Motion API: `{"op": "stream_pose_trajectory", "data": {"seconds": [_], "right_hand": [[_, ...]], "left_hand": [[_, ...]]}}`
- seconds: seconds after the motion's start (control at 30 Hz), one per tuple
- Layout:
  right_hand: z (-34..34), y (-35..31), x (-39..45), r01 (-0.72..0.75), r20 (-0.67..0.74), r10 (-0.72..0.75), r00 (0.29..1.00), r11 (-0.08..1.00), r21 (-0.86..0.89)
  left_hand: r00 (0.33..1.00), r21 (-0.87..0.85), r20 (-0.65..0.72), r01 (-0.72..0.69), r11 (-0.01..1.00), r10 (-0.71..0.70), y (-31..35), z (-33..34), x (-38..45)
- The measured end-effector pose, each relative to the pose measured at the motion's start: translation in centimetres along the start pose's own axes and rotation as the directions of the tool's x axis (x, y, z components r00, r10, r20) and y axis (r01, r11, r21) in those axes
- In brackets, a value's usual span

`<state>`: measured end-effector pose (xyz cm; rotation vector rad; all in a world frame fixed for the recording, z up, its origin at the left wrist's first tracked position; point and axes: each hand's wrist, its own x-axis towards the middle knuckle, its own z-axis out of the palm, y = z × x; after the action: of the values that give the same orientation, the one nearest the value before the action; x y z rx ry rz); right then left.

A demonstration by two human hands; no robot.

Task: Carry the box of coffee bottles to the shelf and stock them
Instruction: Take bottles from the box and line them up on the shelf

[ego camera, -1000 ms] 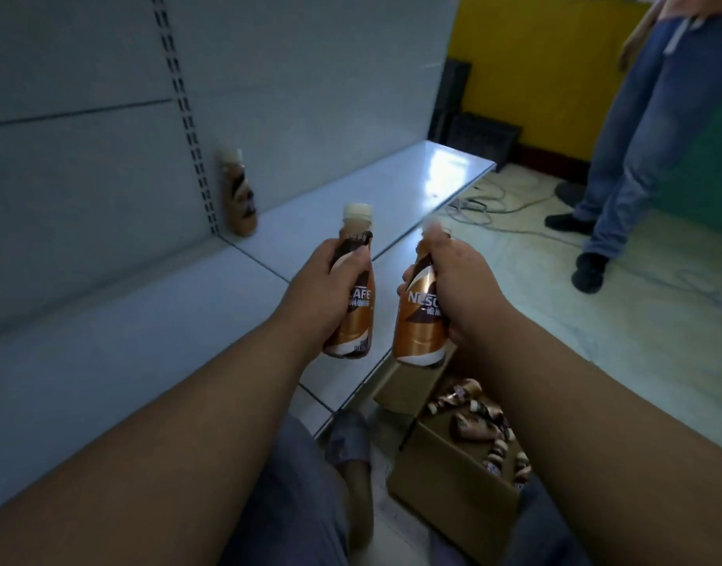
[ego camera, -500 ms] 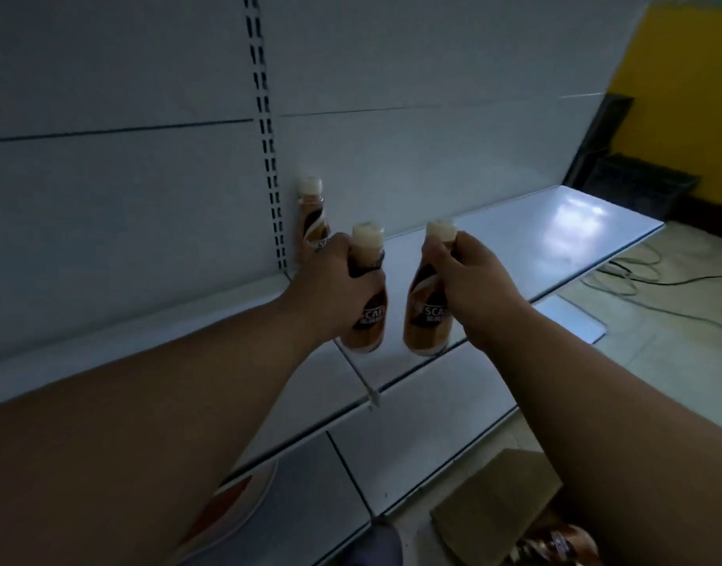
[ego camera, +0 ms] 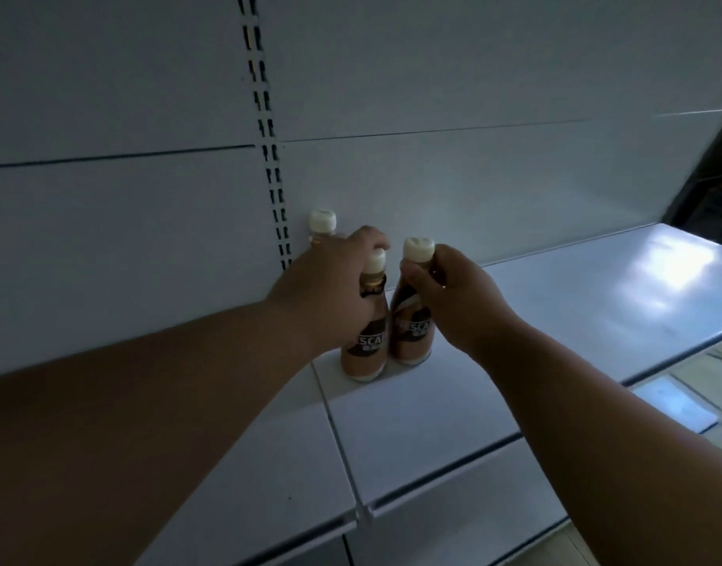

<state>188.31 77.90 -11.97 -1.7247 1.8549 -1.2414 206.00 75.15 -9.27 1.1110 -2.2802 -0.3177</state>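
1. A white metal shelf (ego camera: 453,406) is filling most of the view, with a pale back panel (ego camera: 433,67) rising behind it and a slotted upright strip (ego camera: 269,157) running down that panel. Almost all of the shelf surface is lying bare, so by my judgement the stocking is only just getting going.
2. Two forearms are reaching in from the bottom corners toward the back of the shelf.
3. The left hand (ego camera: 326,296) is wrapping its fingers around the upper body of one coffee bottle (ego camera: 365,349), holding it firmly. That bottle's base is looking as if it is resting on the shelf, though I cannot tell for sure.
4. The right hand (ego camera: 449,296) is pinching the neck of a second coffee bottle (ego camera: 410,337) just under its cream cap, gripping it narrowly. This bottle is standing upright just beside the first, apparently touching it.
5. A third coffee bottle (ego camera: 321,224) is standing against the back panel beside the strip, mostly hidden behind the left hand; only its cap and neck are showing.
6. The box is not appearing in this view, so how many bottles are remaining is impossible to tell. Judging from the task, both hands are yet to let go, and more trips are likely lying ahead.
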Motion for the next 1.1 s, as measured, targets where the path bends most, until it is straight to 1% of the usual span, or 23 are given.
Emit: {"op": "stream_pose_trajectory", "data": {"seconds": [0.07, 0.17, 0.23, 0.33, 0.47, 0.57, 0.63, 0.8, 0.9, 1.03, 1.1], "right_hand": [[-0.5, -0.2, 0.9, 0.047, 0.075, -0.042, 0.996, 0.997, -0.066], [-0.5, -0.8, 2.5, 0.085, 0.169, -0.062, 0.984, 0.987, -0.134], [0.2, -1.2, 3.6, 0.105, 0.147, -0.081, 0.986, 0.982, -0.159], [1.6, -1.2, 5.3, 0.132, 0.099, -0.117, 0.988, 0.978, -0.164], [2.8, -0.9, 7.4, 0.11, 0.065, -0.103, 0.993, 0.986, -0.129], [3.6, -0.9, 8.5, 0.129, 0.074, -0.119, 0.99, 0.981, -0.146], [3.9, -1.1, 8.8, 0.128, 0.055, -0.121, 0.991, 0.979, -0.156], [4.6, -1.1, 8.8, 0.089, -0.041, -0.094, 0.995, 0.99, -0.107], [5.0, -1.2, 8.5, 0.059, -0.055, -0.063, 0.996, 0.995, -0.074], [5.1, -1.6, 8.1, 0.006, -0.032, -0.011, 0.999, 0.989, -0.149], [4.7, -2.0, 7.2, -0.032, -0.056, 0.023, 0.998, 0.985, -0.168]], "left_hand": [[1.0, 0.059, 0.008, 0.004, 0.998, -0.005, -0.6, -0.7, -0.1], [0.999, 0.134, -0.03, 0.036, 0.99, -0.032, -1.3, -1.2, -0.1], [0.997, 0.172, -0.069, 0.044, 0.984, -0.033, -1.7, -1.2, 0.2], [0.991, 0.211, -0.116, 0.093, 0.973, -0.069, -2.4, -1.0, 0.8], [0.99, 0.198, -0.126, 0.087, 0.976, -0.063, -2.7, -0.8, 1.2], [0.988, 0.196, -0.139, 0.095, 0.976, -0.069, -2.9, -0.8, 1.4], [0.987, 0.188, -0.153, 0.086, 0.978, -0.057, -3.0, -0.7, 1.6], [0.985, 0.152, -0.164, 0.074, 0.986, -0.049, -2.8, -0.4, 1.9], [0.986, 0.126, -0.159, 0.069, 0.99, -0.049, -2.7, -0.2, 1.9], [0.988, 0.134, -0.134, 0.09, 0.987, -0.072, -2.5, -0.2, 1.7], [0.99, 0.137, -0.109, 0.101, 0.985, -0.086, -2.3, -0.4, 1.5]]}}
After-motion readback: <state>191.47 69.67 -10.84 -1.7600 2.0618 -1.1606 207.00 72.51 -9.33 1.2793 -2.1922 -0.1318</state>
